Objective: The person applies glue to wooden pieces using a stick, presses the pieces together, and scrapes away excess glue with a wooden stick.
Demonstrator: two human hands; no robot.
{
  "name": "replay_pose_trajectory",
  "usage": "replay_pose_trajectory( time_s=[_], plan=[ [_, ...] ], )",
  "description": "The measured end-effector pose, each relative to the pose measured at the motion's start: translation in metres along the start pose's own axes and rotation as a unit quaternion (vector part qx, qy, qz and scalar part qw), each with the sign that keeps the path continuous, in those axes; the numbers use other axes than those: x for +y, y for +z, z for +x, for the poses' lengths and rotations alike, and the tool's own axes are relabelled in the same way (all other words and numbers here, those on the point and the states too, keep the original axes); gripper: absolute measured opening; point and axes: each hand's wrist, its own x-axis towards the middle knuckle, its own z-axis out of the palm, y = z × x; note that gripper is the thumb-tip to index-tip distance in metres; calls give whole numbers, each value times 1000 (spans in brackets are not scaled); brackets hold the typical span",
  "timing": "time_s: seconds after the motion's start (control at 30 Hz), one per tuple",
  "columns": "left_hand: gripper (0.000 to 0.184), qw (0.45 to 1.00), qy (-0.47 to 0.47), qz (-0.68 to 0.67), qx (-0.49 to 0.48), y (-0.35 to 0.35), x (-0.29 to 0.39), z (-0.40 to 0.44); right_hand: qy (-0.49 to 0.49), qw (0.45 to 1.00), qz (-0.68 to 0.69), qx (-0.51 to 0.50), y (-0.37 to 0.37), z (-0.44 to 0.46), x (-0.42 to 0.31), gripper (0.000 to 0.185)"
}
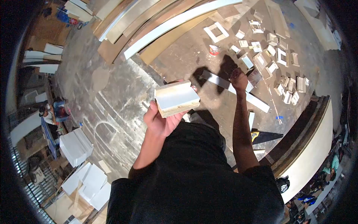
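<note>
My left hand (164,121) is wrapped around a small wooden box-like piece (176,98), held up in front of my body. It has a smooth white face with raw wood strips along two opposite edges. Out to the right, my right hand (239,79) is closed, its fingers curled in; whatever may be in them is hidden. Below that hand a long white board (255,101) lies on the floor. A handsaw (266,136) with a yellow and black handle rests near my right forearm.
Several small wooden pieces and frames (281,56) are scattered at the upper right. Long boards (179,18) are stacked at the top. A curved pale panel (313,149) stands on the right. White boxes (76,146) and a person (48,114) are at the left.
</note>
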Motion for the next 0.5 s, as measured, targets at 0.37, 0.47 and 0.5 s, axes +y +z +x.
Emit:
replay_pose_trajectory(
  time_s=[0.37, 0.47, 0.5],
  plan=[
    [106, 1000, 21, -13, 8, -8, 14, -6, 74, 995, -52, -31, 23, 7, -23, 41],
    [105, 999, 27, -16, 1, -8, 16, -8, 70, 994, -65, -49, 23, 15, -35, 36],
    [104, 999, 29, -15, -3, -8, 17, -9, 84, 992, -67, -61, 21, 16, -43, 33]
  ],
)
